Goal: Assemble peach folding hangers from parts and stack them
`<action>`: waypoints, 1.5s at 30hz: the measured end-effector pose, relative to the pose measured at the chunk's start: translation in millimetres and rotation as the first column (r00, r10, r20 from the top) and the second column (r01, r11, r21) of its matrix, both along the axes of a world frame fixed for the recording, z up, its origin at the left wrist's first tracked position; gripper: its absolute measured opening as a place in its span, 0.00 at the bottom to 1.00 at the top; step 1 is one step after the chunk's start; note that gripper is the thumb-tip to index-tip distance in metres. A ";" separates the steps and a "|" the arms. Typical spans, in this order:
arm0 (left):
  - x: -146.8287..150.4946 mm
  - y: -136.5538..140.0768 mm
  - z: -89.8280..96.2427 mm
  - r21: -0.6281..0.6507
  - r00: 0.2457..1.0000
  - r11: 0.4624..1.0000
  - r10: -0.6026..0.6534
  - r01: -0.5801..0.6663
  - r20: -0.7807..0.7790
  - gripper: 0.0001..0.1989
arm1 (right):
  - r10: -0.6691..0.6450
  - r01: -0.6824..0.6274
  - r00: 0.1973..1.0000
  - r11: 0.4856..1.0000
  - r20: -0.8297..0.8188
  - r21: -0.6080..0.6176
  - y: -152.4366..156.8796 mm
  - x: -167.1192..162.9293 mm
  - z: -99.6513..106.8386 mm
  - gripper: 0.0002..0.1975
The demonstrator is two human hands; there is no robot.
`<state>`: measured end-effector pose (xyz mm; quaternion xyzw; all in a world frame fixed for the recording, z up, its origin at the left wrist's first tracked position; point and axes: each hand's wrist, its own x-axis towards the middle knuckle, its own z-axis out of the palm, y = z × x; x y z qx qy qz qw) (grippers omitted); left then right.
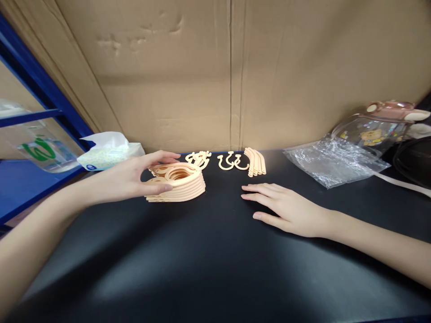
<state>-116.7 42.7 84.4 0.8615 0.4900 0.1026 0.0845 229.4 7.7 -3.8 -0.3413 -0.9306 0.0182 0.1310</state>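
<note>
A stack of peach-coloured curved plastic hanger pieces (pixel 188 186) lies on the black table, left of the middle. My left hand (pixel 144 175) is around its left part, thumb against the near side and fingers over the far side; the fingertips there are partly hidden. To the right, my right hand (pixel 279 206) is spread low over the tabletop and holds nothing. Beyond the hands are several loose peach hooks (pixel 198 159), a few more separate hooks (pixel 226 163), and a bundle of short curved peach arms (pixel 256 162), nearest to my right hand.
A tissue pack (pixel 111 154) stands at the back left beside a blue metal frame (pixel 40 76). On the right lie a crumpled clear plastic bag (pixel 326 161) and a transparent container with a bear picture (pixel 373 134). Brown cardboard (pixel 188 80) walls off the back of the black table (pixel 208 264).
</note>
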 end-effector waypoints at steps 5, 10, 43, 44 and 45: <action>2.9 -2.4 1.3 0.003 1.000 1.000 0.015 -0.015 -0.019 0.30 | 0.005 -0.005 1.000 1.000 0.004 0.013 -0.1 -0.4 1.0 0.22; -0.8 0.1 -1.0 0.007 1.000 1.000 -0.006 0.006 -0.021 0.31 | 0.010 -0.010 1.000 1.000 -0.018 0.016 -0.4 0.3 -0.1 0.22; 78.3 -41.5 -33.5 0.422 0.958 0.869 -0.285 0.257 0.005 0.24 | 0.017 -0.023 0.999 0.991 0.046 0.131 -0.7 -4.1 1.5 0.21; 88.8 -46.2 -40.8 0.372 0.953 0.880 -0.302 0.294 -0.039 0.24 | 0.017 -0.022 0.999 0.992 0.045 0.128 -0.9 -4.0 1.6 0.22; 97.9 -49.3 -48.5 0.318 0.946 0.891 -0.315 0.324 -0.080 0.25 | 0.017 -0.021 0.999 0.992 0.040 0.125 -1.0 -3.6 1.7 0.22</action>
